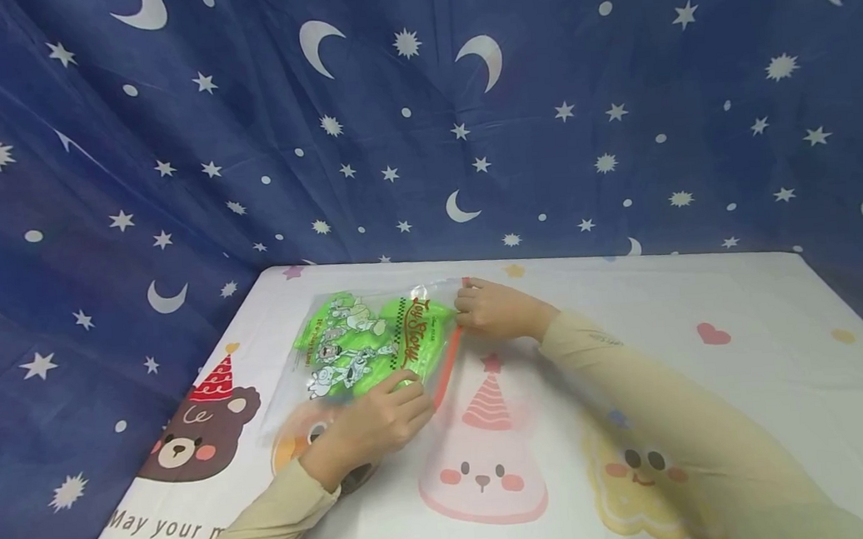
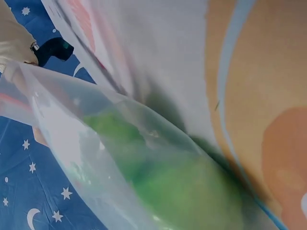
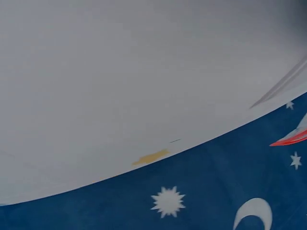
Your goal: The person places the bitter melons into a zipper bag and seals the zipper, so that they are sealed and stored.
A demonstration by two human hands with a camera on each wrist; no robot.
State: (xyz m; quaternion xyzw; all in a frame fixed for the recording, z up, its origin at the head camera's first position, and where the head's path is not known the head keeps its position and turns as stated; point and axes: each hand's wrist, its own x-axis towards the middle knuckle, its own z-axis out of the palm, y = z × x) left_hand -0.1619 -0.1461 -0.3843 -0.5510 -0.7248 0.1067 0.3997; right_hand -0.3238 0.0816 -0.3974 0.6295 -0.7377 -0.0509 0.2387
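A clear plastic zip bag printed with "Toy Story" and cartoon figures lies on the table, something bright green inside it. Along its right side runs a red zip strip. My left hand grips the near part of that edge with curled fingers. At the far end, my right hand pinches the strip near the bag's corner. Up close in the left wrist view, the bag bulges over the blurred green contents. Only a red-edged bag corner enters the right wrist view; neither view shows the fingertips clearly.
A white cloth printed with party animals, hearts and lettering covers the table. Behind it and to the left hangs a dark blue curtain with moons and stars. The table's back edge runs just beyond the bag.
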